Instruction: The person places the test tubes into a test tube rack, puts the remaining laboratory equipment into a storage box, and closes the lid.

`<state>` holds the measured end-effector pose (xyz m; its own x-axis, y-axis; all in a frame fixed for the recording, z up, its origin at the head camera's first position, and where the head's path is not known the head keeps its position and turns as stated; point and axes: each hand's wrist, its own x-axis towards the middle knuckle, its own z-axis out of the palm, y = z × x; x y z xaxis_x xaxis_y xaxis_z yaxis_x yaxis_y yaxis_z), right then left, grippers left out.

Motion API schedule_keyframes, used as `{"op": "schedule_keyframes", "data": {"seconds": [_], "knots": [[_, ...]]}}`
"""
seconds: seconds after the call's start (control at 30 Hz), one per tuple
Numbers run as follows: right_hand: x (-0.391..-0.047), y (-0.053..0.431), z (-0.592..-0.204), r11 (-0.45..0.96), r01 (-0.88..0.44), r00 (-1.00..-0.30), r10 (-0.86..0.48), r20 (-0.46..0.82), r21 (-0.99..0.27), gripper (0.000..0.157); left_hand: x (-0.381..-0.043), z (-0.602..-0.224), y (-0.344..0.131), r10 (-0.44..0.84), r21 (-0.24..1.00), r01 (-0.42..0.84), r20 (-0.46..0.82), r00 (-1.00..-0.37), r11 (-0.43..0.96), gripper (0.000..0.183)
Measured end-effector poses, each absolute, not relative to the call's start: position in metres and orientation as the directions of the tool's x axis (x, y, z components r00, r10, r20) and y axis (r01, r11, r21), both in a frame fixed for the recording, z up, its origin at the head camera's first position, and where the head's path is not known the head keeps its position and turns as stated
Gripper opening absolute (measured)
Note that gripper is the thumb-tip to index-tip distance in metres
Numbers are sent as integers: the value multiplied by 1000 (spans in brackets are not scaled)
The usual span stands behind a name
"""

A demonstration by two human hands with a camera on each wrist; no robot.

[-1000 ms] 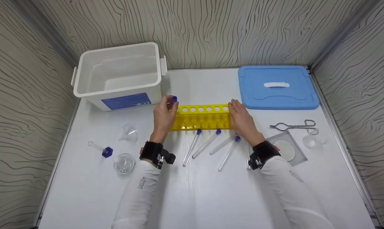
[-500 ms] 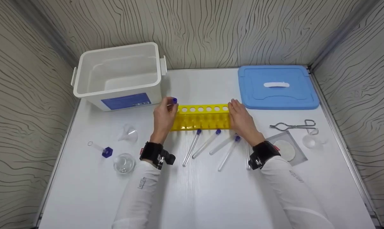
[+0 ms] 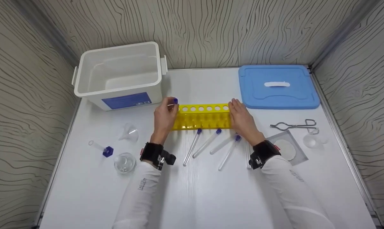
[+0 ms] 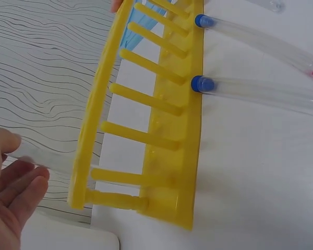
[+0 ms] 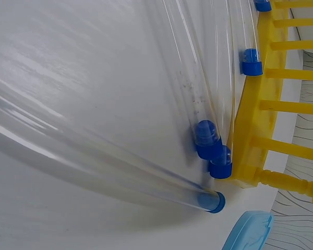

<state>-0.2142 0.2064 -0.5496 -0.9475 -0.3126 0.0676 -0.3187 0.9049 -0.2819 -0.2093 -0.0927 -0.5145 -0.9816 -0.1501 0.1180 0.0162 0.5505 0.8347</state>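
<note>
Test tube (image 4: 49, 160) stands at the left end of the yellow rack (image 3: 202, 121), lower part seemingly through the end hole, blue cap (image 3: 175, 100) up top. Risk: lowered at a slant, it may catch and tip the rack. Loose tubes (image 3: 192, 148) lie on the table (image 3: 211, 197) in front, some caps at the rack's near edge; a rack shove could roll them. Left hand (image 3: 165, 118) pinches the tube, thumb opposite fingers. Right hand (image 3: 244, 124) rests against the rack's right end, fingers extended, grasping no tube. Wrists well apart.
</note>
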Motion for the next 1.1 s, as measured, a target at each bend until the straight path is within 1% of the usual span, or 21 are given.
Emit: {"op": "schedule_keyframes", "data": {"seconds": [0.27, 0.4, 0.6, 0.87, 0.97, 1.1], "knots": [[-213, 207, -550, 906, -306, -951, -308, 43, -292, 51, -204, -506, -95, -133, 808, 4, 102, -986, 590, 37], [-214, 207, -549, 909, -294, -954, -298, 35, -296, 52, -202, -503, -96, -140, 798, 9, 117, -983, 603, 41], [-214, 206, -550, 907, -307, -951, -305, 53, -287, 51, -194, -496, -98, -159, 781, 72, 215, -963, 620, 38], [-214, 206, -549, 907, -295, -954, -299, 35, -301, 52, -184, -482, -89, -83, 729, 225, 361, -929, 646, 29], [-215, 206, -549, 908, -291, -955, -296, 30, -301, 52, -180, -482, -86, -55, 710, 262, 390, -919, 654, 26], [-215, 206, -549, 908, -294, -954, -297, 35, -298, 52, -175, -486, -81, -17, 700, 276, 380, -925, 659, 23]]}}
